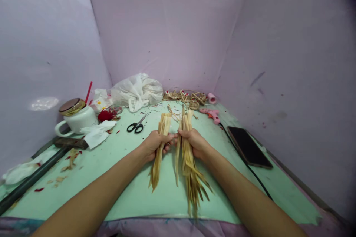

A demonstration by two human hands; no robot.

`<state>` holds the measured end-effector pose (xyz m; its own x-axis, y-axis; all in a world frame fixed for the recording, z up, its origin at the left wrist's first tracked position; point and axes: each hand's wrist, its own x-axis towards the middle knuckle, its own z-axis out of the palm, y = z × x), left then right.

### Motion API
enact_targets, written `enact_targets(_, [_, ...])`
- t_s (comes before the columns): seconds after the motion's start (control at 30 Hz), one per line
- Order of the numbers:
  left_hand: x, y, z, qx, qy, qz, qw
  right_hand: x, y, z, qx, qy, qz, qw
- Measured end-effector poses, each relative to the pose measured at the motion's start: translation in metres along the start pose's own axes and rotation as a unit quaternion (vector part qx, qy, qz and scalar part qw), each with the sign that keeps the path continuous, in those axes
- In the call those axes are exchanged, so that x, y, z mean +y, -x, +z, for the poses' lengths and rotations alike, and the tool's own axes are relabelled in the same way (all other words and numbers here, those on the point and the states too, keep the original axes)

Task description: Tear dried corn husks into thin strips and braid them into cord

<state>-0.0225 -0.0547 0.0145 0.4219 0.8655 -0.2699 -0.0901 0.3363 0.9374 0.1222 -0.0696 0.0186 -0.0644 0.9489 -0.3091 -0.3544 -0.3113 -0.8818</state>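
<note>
At the centre of the frame I count two hands of mine, one left hand (156,145) and one right hand (196,142), and two bundles (164,123), their strips too overlapped to number. On the left side I count one mug (83,118), one lid (72,107), one red stick (88,93), one hammer (41,172), one red ball (105,115) and at least two white wads (98,134). Nearer the middle I have one bag (141,92) and one pair of scissors (138,127). Right of centre I count one roll (211,99), one glue gun (213,113) and one phone (249,146).

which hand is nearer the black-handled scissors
Left: the left hand is just right of the scissors and slightly nearer the viewer; the right hand is further right.
</note>
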Motion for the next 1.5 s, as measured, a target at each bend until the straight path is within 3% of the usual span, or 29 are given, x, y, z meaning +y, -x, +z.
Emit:
enact_targets(0.1, [0.0001,0.0014,0.0006,-0.032,0.016,-0.011,0.999,-0.0023,0.0005,-0.0009,0.035,-0.015,-0.045,0.998])
enact_targets(0.23, [0.0012,0.003,0.0028,-0.066,0.036,-0.011,0.997,0.001,0.0013,0.0002,-0.001,0.074,-0.095,0.993])
enact_targets(0.3, [0.002,0.0034,0.0035,-0.079,0.052,-0.013,0.995,0.0041,-0.0001,0.0008,0.017,0.104,-0.101,0.989])
enact_targets(0.47, [0.0028,0.0045,0.0051,-0.052,0.067,-0.043,0.995,0.0059,-0.006,-0.0017,0.091,0.065,-0.11,0.988])
enact_targets(0.9, [0.0014,-0.0002,0.0041,0.025,0.111,-0.001,0.994,0.0043,-0.0037,-0.0015,0.062,0.055,-0.088,0.993])
enact_targets(1.03, [0.0034,0.0016,0.0015,0.018,0.131,0.03,0.991,0.0061,-0.0064,-0.0033,0.056,0.056,-0.091,0.993])
enact_targets(1.33, [0.0058,0.004,0.0003,-0.036,0.157,-0.045,0.986,0.0039,-0.0029,-0.0007,0.029,0.043,-0.073,0.996])
enact_targets(1.5, [0.0037,0.001,0.0005,-0.024,0.146,-0.022,0.989,-0.0005,0.0022,0.0008,0.002,0.018,-0.043,0.999])
